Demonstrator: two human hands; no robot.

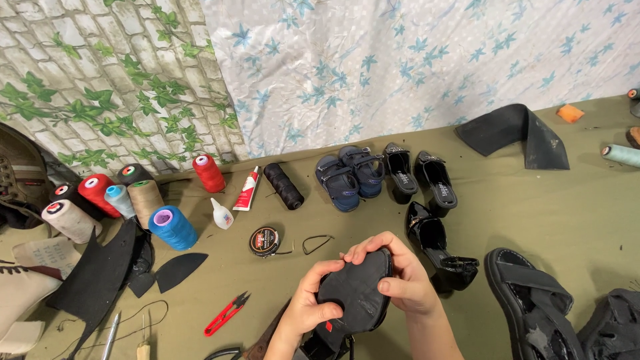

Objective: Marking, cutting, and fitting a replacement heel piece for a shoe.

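Observation:
Both my hands hold a black shoe [353,297] sole-up near the bottom centre. My left hand [308,303] grips its left edge with the thumb pressed on the sole. My right hand [398,277] wraps the right edge and top, fingers curled over the toe end. A small red mark shows at the sole's lower left. A matching black glossy heeled shoe [440,250] lies on the olive cloth just right of my hands.
Thread spools [172,227] in blue, red, beige and black stand at left with a glue tube [247,190], small glue bottle [222,213] and round tin [265,241]. Red snips [227,313] lie lower left. Blue sandals [350,177], black shoes [420,177], a black sandal [533,303] and rubber sheet [517,133] lie beyond.

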